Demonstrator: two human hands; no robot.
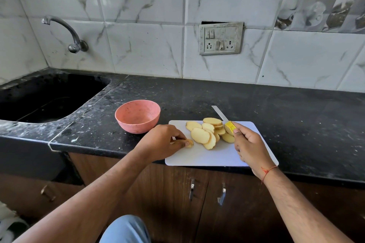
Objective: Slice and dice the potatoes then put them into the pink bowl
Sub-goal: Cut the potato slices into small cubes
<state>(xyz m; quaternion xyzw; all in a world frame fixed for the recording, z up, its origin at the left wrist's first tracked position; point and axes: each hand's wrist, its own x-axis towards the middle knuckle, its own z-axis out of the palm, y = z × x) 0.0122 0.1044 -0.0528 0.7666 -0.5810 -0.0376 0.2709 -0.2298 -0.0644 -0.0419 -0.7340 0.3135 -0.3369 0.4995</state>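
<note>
Pinching a small potato piece (189,142) in your left hand (162,140), you grip the yellow-handled knife (225,119) with your right hand (249,144); potato slices (207,132) overlap on the white board (199,156), the pink bowl (137,116) just beyond on the surface (296,108).

No legible text, brand, number or sign anywhere. Knife handle (230,126), yellow: faint markings, too small to read. Switch plate (220,38) on wall: switches, sockets only, no lettering resolved.
</note>
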